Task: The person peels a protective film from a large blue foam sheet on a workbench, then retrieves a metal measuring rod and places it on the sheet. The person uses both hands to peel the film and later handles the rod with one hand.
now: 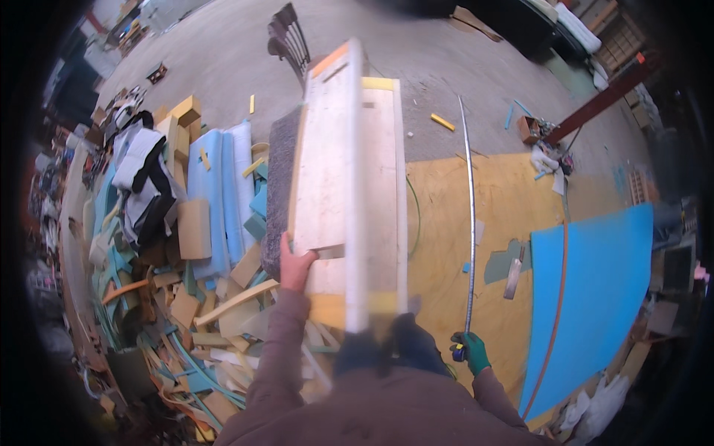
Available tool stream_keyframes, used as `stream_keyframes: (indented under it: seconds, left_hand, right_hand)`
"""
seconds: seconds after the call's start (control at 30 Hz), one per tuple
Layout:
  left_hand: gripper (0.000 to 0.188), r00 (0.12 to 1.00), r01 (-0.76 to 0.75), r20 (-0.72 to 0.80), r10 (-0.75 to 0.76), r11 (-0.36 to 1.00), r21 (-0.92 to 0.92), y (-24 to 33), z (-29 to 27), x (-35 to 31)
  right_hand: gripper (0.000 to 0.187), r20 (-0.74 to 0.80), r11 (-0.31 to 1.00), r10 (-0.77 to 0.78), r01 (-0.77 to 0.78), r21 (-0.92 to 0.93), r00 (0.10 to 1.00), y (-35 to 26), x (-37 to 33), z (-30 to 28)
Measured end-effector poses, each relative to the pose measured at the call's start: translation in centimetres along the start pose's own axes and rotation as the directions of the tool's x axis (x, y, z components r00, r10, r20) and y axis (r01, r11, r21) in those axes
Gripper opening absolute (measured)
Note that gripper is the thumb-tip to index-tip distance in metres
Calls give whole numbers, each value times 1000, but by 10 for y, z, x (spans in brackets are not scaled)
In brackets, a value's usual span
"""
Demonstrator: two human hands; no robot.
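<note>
My bare left hand point(297, 269) grips the left edge of a long pale wooden frame point(321, 186), its thumb on the side and its fingers at a slot in the boards. The frame stands tilted in front of my legs. Orange and yellow foam shows at its ends, and a white padded edge runs along it, blurred. In a green and black glove, my right hand point(473, 352) is closed round a tape measure point(459, 351). From it the long metal blade point(471, 223) stretches forward, away from me, over the board and onto the concrete.
A heap of foam offcuts point(223, 320) fills the left side, with blue foam rolls point(212, 186) behind it. A blue sheet point(595, 275) lies on a plywood board point(439, 193) at right, near a knife-like tool point(513, 279). Ahead stands a dark chair point(288, 41); a red post point(602, 100) leans far right.
</note>
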State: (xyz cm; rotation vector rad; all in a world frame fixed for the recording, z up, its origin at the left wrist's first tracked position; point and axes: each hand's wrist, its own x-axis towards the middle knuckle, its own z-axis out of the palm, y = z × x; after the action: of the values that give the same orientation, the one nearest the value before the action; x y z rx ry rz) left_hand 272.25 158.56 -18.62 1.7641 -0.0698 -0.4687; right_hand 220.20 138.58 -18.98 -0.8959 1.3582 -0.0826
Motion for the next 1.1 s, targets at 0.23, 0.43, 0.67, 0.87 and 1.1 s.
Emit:
stream_keyframes:
  seconds: [0.23,0.43,0.67,0.87,1.1]
  left_hand:
    - [101,995,15,-95,5,978,209,-25,-98,23]
    - [101,988,53,-154,3,931,362,-58,-122,35]
    - [100,987,22,-156,47,910,414,-93,-114,27]
    - [100,985,-20,-140,97,880,474,-92,-116,27]
    - [104,989,77,-145,36,707,703,-130,-107,40]
  right_hand:
    - [35,69,995,-101,100,21,992,5,10,49]
    - [36,168,984,-123,142,-107,978,0,7,80]
    - [33,233,997,7,10,-71,972,-7,-2,101]
    - [33,259,989,-25,61,-132,966,-10,0,114]
    - [30,448,765,-211,432,-477,869,-24,-17,172]
